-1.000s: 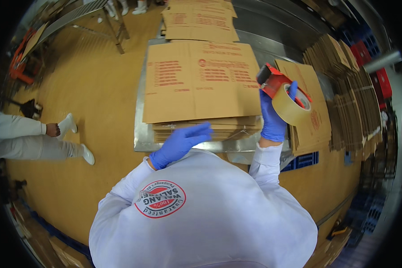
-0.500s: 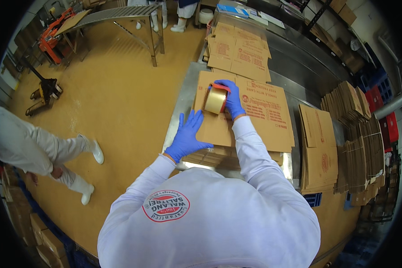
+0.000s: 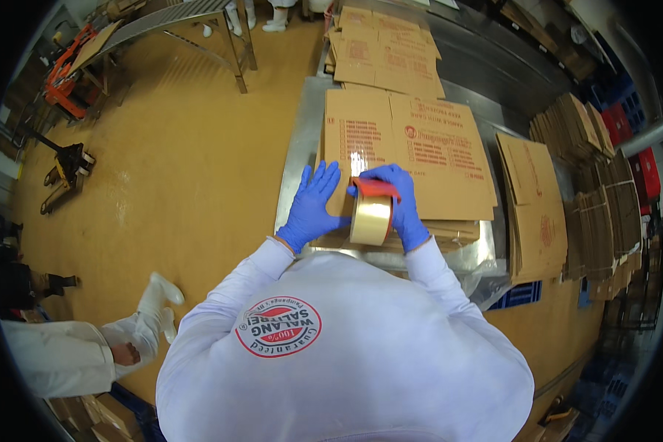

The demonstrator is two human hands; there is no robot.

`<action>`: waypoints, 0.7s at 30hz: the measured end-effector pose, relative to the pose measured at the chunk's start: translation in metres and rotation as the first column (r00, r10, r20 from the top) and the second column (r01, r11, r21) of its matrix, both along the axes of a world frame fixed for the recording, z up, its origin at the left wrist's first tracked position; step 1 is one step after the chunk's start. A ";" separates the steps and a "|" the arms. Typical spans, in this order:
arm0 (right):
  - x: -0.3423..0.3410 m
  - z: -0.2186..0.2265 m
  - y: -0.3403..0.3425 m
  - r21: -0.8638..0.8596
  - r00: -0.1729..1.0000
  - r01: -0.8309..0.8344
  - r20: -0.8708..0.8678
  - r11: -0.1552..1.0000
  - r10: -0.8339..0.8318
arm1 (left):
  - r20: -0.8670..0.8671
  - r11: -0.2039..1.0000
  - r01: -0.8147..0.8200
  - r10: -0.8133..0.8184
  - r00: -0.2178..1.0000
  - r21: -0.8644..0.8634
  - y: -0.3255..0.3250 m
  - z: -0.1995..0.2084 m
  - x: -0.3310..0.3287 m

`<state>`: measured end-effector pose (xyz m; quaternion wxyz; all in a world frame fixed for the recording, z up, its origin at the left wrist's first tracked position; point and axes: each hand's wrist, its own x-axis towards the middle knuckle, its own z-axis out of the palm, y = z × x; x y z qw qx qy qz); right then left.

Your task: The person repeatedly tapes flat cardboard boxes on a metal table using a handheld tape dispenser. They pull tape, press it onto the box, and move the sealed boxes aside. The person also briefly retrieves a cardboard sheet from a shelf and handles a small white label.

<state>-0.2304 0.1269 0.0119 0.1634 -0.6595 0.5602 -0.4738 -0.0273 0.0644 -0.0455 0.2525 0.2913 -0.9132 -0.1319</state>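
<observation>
A flat brown cardboard box [image 3: 438,158] with red print lies on top of a stack of similar flattened boxes. In my blue-gloved right hand [image 3: 399,193] is a tape dispenser [image 3: 372,214] with a wide roll of clear-yellowish tape and a red frame, at the box's near edge. A shiny strip of tape [image 3: 358,163] runs along the cardboard just beyond the dispenser. My left hand [image 3: 311,206], gloved in blue too, rests with fingers spread on the box's near left corner, its thumb pointing toward the tape roll.
The stack sits on a steel table [image 3: 295,158]. More flattened boxes [image 3: 387,55] lie farther along it, with another pile [image 3: 530,199] at right and tied bundles [image 3: 604,221] beyond. A person in white [image 3: 74,353] walks at lower left. A pallet jack [image 3: 68,166] stands on the floor.
My right hand has drawn the tape dispenser toward me, from the box's middle to its near edge. My left hand stays spread at the left. The person at left has moved nearer the lower edge.
</observation>
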 end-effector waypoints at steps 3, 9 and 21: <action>-0.006 -0.009 -0.021 0.138 0.871 -0.035 0.490 0.990 -0.038 | -0.039 0.995 0.011 -0.007 0.999 0.101 0.005 0.026 -0.004; -0.038 -0.008 -0.086 0.194 0.521 -0.558 0.839 0.807 0.158 | -0.003 0.996 -0.029 0.030 1.000 0.079 0.005 0.022 -0.004; -0.084 0.043 -0.009 -0.226 0.486 -0.687 0.564 0.691 0.668 | 0.184 0.995 -0.096 0.091 0.979 0.022 -0.038 0.031 -0.029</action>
